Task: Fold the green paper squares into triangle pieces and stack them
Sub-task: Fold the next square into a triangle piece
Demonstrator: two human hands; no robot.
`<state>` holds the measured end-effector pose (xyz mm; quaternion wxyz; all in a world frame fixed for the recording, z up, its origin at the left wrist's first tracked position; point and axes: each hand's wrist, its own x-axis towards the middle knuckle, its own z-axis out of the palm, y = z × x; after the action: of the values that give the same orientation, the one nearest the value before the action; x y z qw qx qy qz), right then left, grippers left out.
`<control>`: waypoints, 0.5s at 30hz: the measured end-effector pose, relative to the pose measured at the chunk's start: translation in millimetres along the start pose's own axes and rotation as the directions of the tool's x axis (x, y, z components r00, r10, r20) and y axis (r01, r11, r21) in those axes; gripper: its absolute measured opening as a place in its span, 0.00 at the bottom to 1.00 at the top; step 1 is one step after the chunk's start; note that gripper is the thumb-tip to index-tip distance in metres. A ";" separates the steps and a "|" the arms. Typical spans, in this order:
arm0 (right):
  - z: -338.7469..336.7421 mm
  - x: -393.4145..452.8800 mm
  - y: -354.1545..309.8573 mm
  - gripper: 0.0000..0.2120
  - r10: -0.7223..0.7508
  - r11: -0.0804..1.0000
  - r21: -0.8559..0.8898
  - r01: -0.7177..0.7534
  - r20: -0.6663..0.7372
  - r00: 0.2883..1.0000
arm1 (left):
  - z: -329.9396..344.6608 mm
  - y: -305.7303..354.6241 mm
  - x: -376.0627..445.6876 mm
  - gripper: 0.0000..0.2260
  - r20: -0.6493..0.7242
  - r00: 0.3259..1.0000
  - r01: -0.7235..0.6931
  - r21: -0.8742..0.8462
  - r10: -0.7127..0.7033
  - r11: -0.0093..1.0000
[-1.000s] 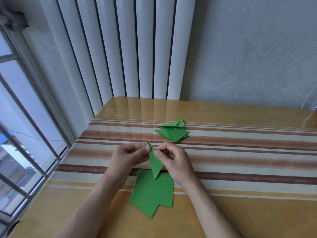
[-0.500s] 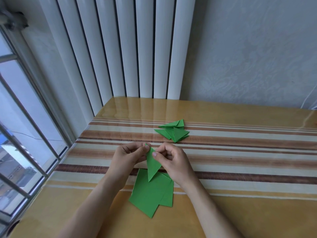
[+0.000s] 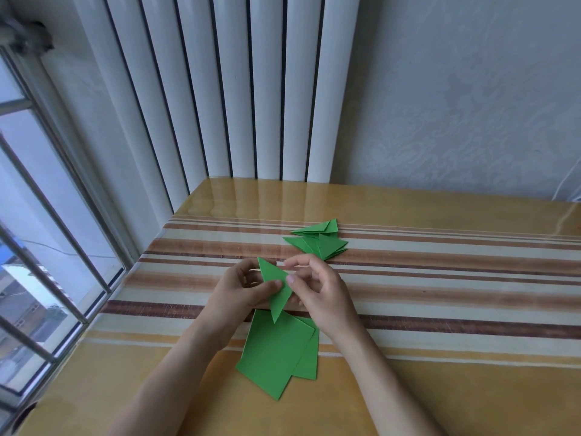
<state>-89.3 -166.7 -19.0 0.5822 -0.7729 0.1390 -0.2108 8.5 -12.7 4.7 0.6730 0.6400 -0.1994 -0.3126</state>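
I hold a narrow folded green triangle piece (image 3: 278, 305) above the table, its long tip pointing down toward me. My left hand (image 3: 239, 291) grips it from the left with the thumb pressed on its face. From the right, my right hand (image 3: 320, 294) pinches its edge between thumb and lower fingers, and the index finger is raised clear of the paper. Under my hands lie flat green paper squares (image 3: 276, 354), overlapping. A loose pile of folded green triangles (image 3: 317, 243) sits on the table just beyond my right hand.
The striped glossy table (image 3: 440, 278) stretches away to the right. A white radiator (image 3: 235, 105) stands against the wall behind it. A barred window (image 3: 37, 247) runs along the left edge of the table.
The triangle piece has tilted so its top tip leans left. My left thumb has slid down onto its face, and my right index finger has lifted off the top corner.
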 end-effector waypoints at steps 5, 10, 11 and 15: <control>4.9 -1.9 -0.4 0.18 -0.025 0.994 -0.106 0.037 0.108 0.994 | -2.0 -1.9 1.8 0.13 -0.005 1.000 0.005 -0.003 -0.005 1.000; 1.5 -0.3 1.5 0.09 -0.022 0.997 -0.080 0.020 -0.026 0.999 | -0.8 1.0 0.4 0.20 0.060 0.998 -0.004 -0.052 0.007 0.999; 1.5 0.2 0.8 0.08 -0.003 0.998 -0.066 0.000 -0.056 0.998 | -0.5 1.3 0.5 0.20 0.056 0.998 -0.007 -0.049 0.010 0.999; 2.2 -0.9 -1.1 0.11 0.058 0.997 -0.049 -0.064 -0.105 0.993 | -1.6 -1.1 2.4 0.15 0.034 0.998 -0.048 -0.003 0.048 0.999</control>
<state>-89.0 -164.1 -18.6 0.5597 -0.7713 0.1982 -0.2290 11.1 -13.2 3.1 0.6775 0.6290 -0.2257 -0.3073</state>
